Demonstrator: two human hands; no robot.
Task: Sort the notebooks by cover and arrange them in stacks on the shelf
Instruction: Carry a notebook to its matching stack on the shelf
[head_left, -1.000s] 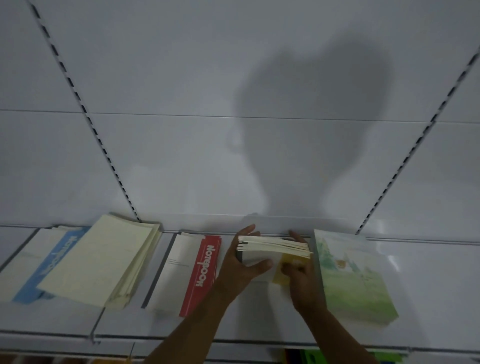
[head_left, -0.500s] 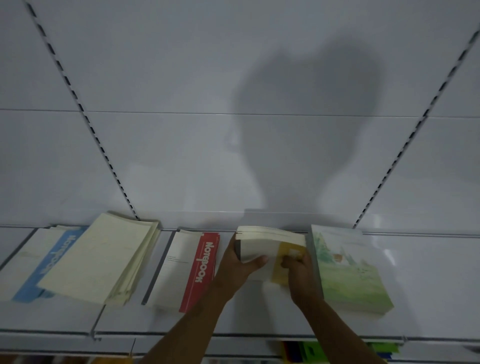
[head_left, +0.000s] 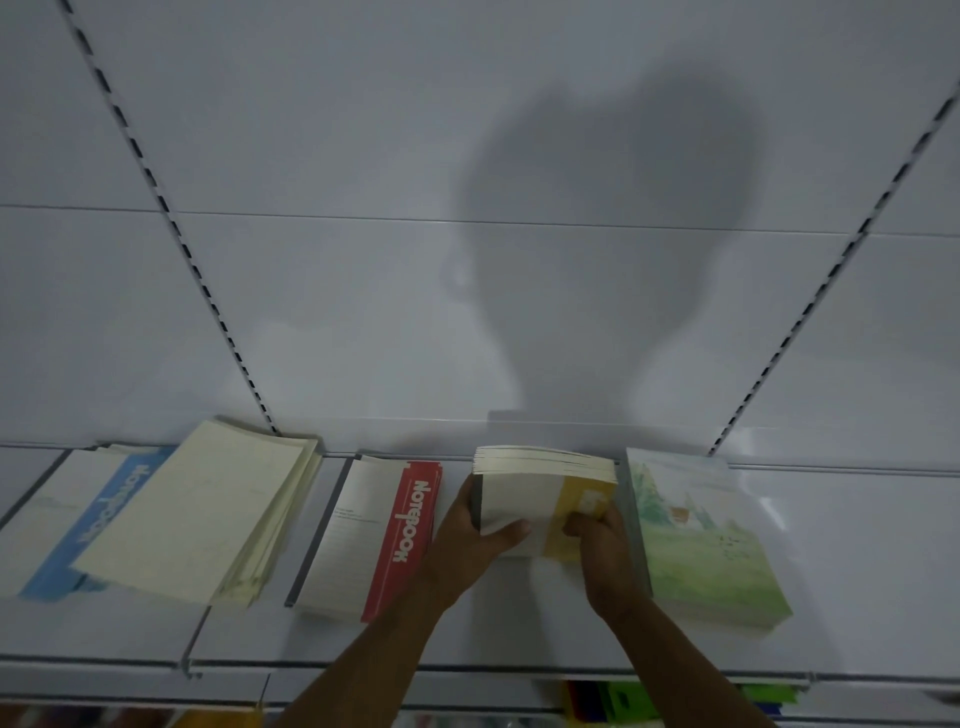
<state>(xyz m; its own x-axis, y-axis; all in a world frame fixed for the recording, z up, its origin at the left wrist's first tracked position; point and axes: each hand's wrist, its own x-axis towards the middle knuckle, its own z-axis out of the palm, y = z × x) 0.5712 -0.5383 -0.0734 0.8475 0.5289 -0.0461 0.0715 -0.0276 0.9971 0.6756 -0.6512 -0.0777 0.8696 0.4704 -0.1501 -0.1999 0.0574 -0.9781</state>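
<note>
Hands, left hand (head_left: 470, 540) and right hand (head_left: 602, 545), both grasping the yellow-banded notebook stack (head_left: 545, 499), have lowered and squared it between the red stack (head_left: 384, 535) and green stack (head_left: 701, 535), nearly placed on the shelf (head_left: 519, 629)

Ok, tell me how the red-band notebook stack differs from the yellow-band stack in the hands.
The red-band stack lies flat on the shelf, untouched; the yellow-band stack is tilted up, gripped by the left hand and right hand. The red band shows the word Notebook; the yellow band's print is partly covered. Both have pale covers with one coloured band.
</note>
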